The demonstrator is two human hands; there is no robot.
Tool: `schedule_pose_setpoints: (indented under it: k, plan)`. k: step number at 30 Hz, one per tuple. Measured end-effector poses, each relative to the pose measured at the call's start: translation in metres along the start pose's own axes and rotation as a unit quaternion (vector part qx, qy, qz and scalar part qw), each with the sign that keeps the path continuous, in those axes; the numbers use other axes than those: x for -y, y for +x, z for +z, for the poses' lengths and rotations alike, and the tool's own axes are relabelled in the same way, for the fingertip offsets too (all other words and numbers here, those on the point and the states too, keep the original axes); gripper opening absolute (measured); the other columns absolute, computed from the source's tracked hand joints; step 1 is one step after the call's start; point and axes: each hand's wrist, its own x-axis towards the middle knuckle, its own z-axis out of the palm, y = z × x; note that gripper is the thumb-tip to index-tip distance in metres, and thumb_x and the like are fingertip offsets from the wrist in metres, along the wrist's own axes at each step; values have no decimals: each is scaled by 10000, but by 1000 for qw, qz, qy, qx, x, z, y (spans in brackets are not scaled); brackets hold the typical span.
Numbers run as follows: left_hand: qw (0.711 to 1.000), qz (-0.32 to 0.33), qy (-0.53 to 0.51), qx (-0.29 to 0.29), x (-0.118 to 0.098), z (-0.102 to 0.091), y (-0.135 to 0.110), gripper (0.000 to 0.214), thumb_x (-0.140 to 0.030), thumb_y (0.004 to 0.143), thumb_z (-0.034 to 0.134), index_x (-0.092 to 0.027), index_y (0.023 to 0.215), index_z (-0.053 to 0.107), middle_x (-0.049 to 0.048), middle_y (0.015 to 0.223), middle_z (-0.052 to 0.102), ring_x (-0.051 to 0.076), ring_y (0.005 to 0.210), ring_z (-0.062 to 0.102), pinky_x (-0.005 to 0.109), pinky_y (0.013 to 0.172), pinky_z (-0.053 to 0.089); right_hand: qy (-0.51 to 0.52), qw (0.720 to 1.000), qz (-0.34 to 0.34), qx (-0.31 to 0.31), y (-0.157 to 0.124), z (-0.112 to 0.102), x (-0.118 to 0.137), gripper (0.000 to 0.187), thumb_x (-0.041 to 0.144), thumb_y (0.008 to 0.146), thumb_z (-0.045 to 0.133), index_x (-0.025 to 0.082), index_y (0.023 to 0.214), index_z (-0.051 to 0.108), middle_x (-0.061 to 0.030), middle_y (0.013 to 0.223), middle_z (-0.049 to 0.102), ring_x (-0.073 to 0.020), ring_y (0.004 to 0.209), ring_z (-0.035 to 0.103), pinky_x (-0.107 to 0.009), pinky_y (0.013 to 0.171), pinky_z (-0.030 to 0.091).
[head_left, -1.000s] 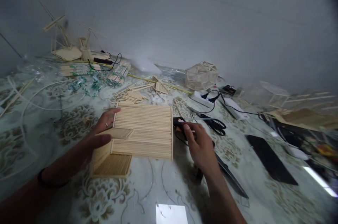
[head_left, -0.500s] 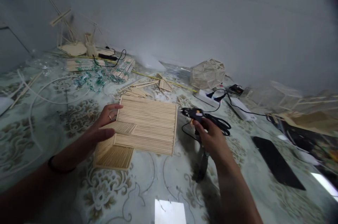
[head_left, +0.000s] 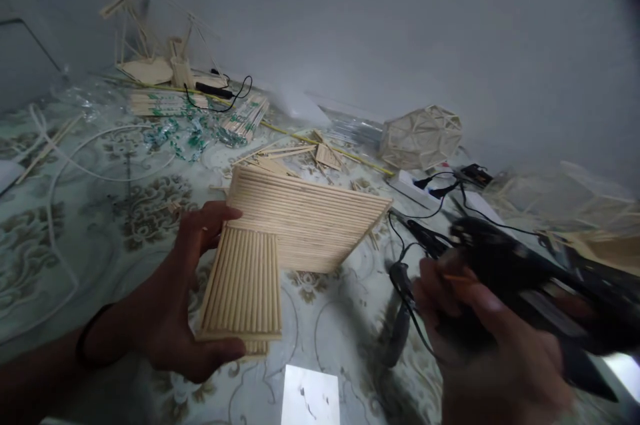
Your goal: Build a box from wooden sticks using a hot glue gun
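Observation:
My left hand (head_left: pixel 175 298) grips a model piece built from thin wooden sticks, its thumb at the lower edge and fingers at the upper left. The piece has a wide ribbed panel (head_left: pixel 310 218) and a smaller ribbed panel (head_left: pixel 245 285) joined in front of it. Off to the right, my right hand (head_left: pixel 505 358) is wrapped around a black hot glue gun (head_left: pixel 530 271) with an orange trigger. Motion blurs this hand and the gun, which is apart from the wood. Below them a dark handle-like object (head_left: pixel 399 338) lies on the table.
Loose sticks (head_left: pixel 280 155) and packs of sticks (head_left: pixel 245 118) lie behind the piece. A white power strip (head_left: pixel 413 188) with black plugs and cables sits at right, near a stick-frame polyhedron (head_left: pixel 423 138). A white cable (head_left: pixel 53 225) curves across the left of the patterned tablecloth (head_left: pixel 240 391).
The wooden piece has been turned in my left hand, so the smaller panel now faces me. My right hand has carried the glue gun right and nearer to the camera.

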Motion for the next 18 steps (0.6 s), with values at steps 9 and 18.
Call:
schedule_pose_setpoints:
  k: [9,18]
  plan:
    - [994,71,73,43,-11,11,3,1214,-589,665,908,-365,1678,277,129,1525,405,444,1461,433,632,1143,556,-188,927,-85,314,-22,36,-16,328,443,1002,730,238,759,648,-9,751,613,-179,697,614,-304,621,509]
    - [989,131,55,37,-11,22,-3,1215,-524,638,869,-301,1694,311,140,1562,443,423,1394,471,595,1024,605,-253,928,-59,267,-27,43,-19,334,418,977,717,253,746,540,45,667,598,-138,566,569,-267,520,445]
